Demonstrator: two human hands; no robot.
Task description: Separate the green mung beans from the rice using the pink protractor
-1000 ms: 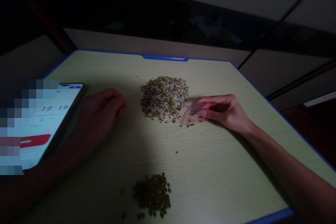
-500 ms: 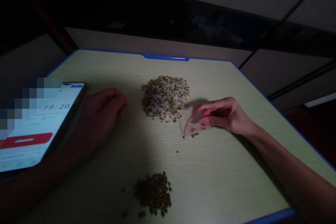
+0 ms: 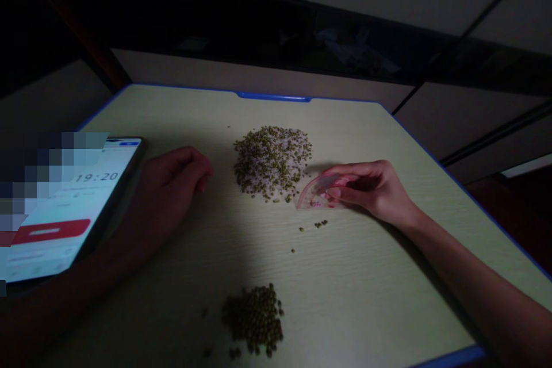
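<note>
My right hand [image 3: 375,190] pinches a clear protractor [image 3: 311,193] with red markings between thumb and fingers. Its curved edge points left, close to the right side of a mixed pile [image 3: 272,162] of green beans and small white grains. Several loose green beans [image 3: 319,223] lie on the table just in front of the protractor. My left hand [image 3: 176,175] rests on the table left of the pile, fingers curled closed, with nothing visible in them. Nearer to me sits a second pile [image 3: 256,319], of green beans only, partly in shadow.
A lit phone [image 3: 56,207] showing 19:20 lies at the left, beside my left forearm. The pale wood-grain table [image 3: 366,299] has a blue rim with a raised blue strip [image 3: 273,97] at the far edge. Dark-banded panels stand behind it.
The protractor has shifted away from me, off the loose beans, and lies flatter near the mixed pile's lower right. My left hand stays in place.
</note>
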